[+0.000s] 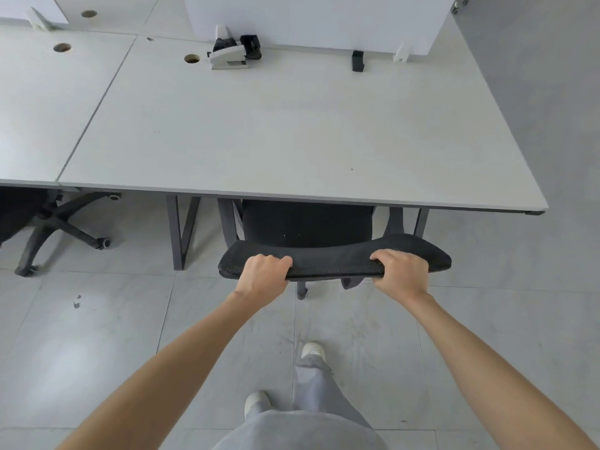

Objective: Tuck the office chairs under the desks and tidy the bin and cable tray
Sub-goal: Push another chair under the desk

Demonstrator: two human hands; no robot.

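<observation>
A black mesh office chair [334, 256] stands in front of me with its seat mostly under the white desk [292, 131]. Only the top of its backrest and part of the seat show beyond the desk's front edge. My left hand [263, 274] grips the top of the backrest near its left end. My right hand [401, 271] grips the same edge near its right end. A second black chair [55, 222] sits at the left with its wheeled base partly under the neighbouring desk [42, 108]. No bin or cable tray is visible.
A grey and black desk clamp fitting [232, 53] and a small black clip [357, 61] sit at the desk's back edge below a white partition [318, 21]. Round cable holes [191, 58] pierce the desktops. Dark desk legs [181, 235] flank the chair. My feet stand on grey floor tiles [97, 352].
</observation>
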